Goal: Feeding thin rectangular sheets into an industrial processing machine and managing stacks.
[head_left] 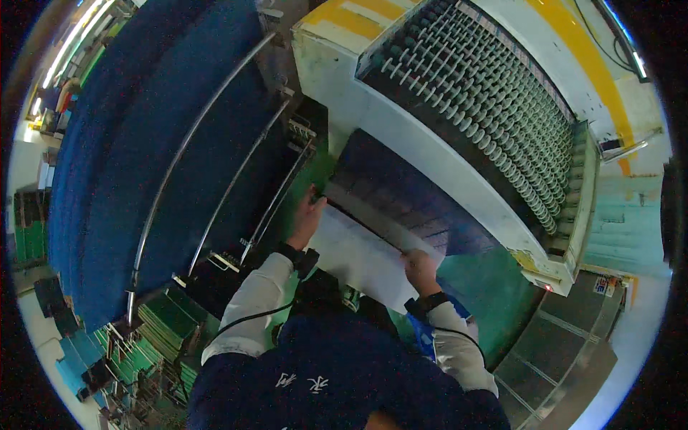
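Observation:
Between my hands is a pale, flat rectangular sheet point(351, 254) with a dark line along its far edge. My left hand point(308, 218) is closed on its far left corner, the thumb side uppermost. At the far right corner my right hand point(419, 271) grips the sheet, fingers bent around the edge. The fingers underneath are hidden. Just past the sheet lies a dark, flat surface point(401, 190) with a lighter grey band at its near side. I cannot tell whether the sheet touches it.
A white and yellow machine point(337, 68) with rows of small roller wheels point(494, 107) stands ahead to the right. On the left is a rack of large dark blue panels point(165, 115) with curved metal bars point(190, 143). Green boards point(168, 322) sit at lower left, a grey metal-framed unit point(559, 344) at lower right.

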The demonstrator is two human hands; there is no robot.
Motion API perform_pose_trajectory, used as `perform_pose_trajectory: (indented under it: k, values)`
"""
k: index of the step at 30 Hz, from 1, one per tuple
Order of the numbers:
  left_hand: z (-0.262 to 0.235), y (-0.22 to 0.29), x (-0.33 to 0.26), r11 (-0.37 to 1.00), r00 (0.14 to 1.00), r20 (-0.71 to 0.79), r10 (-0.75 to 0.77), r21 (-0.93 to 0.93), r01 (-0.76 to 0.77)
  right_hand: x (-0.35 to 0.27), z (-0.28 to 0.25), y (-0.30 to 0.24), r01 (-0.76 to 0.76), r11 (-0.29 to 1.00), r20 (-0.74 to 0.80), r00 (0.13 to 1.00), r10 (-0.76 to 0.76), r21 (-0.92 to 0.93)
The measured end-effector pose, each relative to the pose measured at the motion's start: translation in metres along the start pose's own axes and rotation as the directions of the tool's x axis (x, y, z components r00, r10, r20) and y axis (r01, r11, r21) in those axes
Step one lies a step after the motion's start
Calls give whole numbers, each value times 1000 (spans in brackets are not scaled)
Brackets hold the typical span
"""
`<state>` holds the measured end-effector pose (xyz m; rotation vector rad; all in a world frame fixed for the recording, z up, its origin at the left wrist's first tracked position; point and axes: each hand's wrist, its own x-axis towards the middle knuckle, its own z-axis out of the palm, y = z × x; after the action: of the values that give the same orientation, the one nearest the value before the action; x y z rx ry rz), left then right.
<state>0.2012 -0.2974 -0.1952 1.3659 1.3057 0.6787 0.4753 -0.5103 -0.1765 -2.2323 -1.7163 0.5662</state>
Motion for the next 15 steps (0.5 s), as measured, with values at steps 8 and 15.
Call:
perform_pose_trajectory:
  k: [8, 15]
  values:
    - [-10, -25, -29, 999, 1000, -23, -3, -50, 2, -20, 6, -13, -155, 963, 218, 970, 107, 218]
    - [-9, -27, -46, 999, 997, -81, -20, -38, 17, -6, -13, -17, -222, 918, 191, 968, 166, 329]
